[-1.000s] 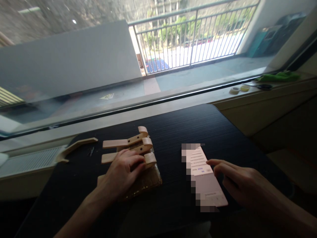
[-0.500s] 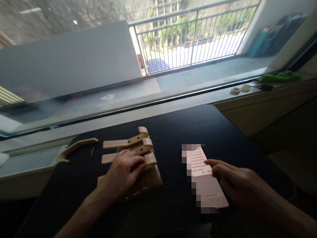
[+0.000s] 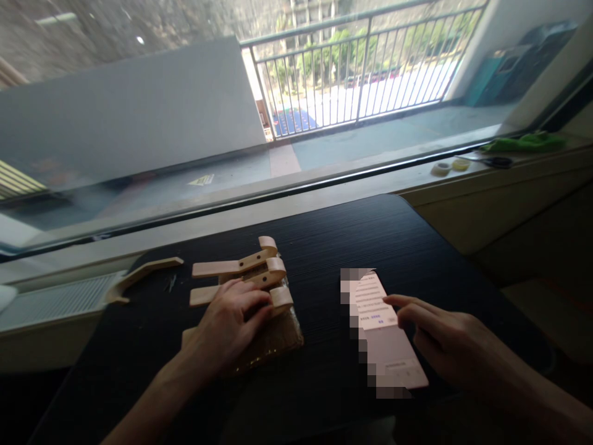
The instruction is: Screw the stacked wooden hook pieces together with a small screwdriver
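Note:
My left hand [image 3: 236,312] rests closed over the nearest of several pale wooden hooks [image 3: 281,298], its fingers bent around the piece and partly hiding it. Another wooden hook [image 3: 254,261], with dark holes along its side, lies beyond. Under them is a brown package [image 3: 275,340] wrapped in shiny clear film. To the right, a smartphone [image 3: 389,349] lies face up with lines of text on its lit screen; a blurred block pattern covers its left side. My right hand [image 3: 435,327] holds nothing; its index finger stretches to the screen's right edge while the other fingers curl.
The black table [image 3: 338,228] stands against the window sill. On its left lie a bent wooden piece [image 3: 151,267] and some small screws [image 3: 172,283]. Tape rolls [image 3: 441,169], scissors [image 3: 498,163] and a green cloth [image 3: 523,143] sit on the sill. A radiator [image 3: 65,300] is at left.
The text on the phone screen appears shifted slightly upward. My right index finger has moved up very slightly at the screen's edge. My left hand and the wooden hooks stay in place.

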Tool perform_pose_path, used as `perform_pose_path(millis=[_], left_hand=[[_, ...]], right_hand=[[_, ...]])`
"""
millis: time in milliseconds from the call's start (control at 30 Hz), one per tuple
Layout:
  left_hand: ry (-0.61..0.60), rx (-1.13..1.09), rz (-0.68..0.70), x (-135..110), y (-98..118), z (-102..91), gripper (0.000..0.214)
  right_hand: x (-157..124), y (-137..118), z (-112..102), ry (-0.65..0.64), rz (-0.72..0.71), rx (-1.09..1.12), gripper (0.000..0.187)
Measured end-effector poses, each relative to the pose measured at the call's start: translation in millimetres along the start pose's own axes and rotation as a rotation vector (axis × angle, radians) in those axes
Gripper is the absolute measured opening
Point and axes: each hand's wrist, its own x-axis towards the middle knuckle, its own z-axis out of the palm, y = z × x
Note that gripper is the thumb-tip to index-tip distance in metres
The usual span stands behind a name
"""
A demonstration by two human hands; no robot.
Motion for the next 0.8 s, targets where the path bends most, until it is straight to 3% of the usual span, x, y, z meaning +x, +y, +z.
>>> perform_pose_path(millis=[500, 800], left_hand=[[0.013, -0.007, 0.009, 0, 1, 0.1, 0.016], [0.013, -0.028, 0.011, 0, -2, 1.4, 0.017]], right_hand=[[-5, 3, 5, -0.022, 0.005, 0.002, 0.021], [-11, -10, -5, -0.047, -0.047, 0.044, 0.025]])
